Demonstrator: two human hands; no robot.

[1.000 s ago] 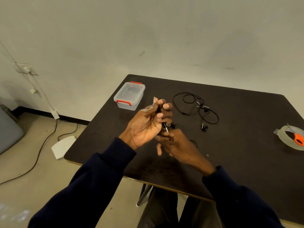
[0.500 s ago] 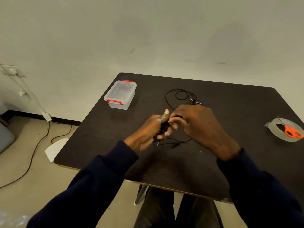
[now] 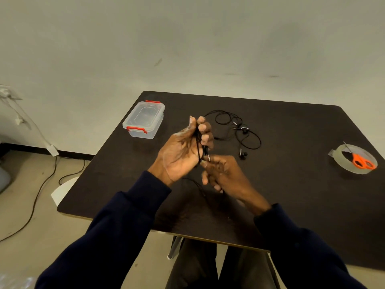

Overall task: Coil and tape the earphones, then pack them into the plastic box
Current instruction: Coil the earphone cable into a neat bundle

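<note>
Two hands share the job: our left hand [image 3: 183,151] clamps its fingers round the earphones [image 3: 199,149], raised above the surface [image 3: 291,195], plug pointing down. Whether our right hand [image 3: 223,174], just beneath, pinches the trailing cable [image 3: 196,184] we cannot tell. We should lay even, snug loops and feed slack gently, avoiding kinks.

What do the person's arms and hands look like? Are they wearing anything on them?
Both arms are in long, dark navy sleeves. The left sleeve and right sleeve each end in a snug cuff at the wrist. The left hand and right hand are bare: no gloves, and no rings or watch that I can see.
</note>
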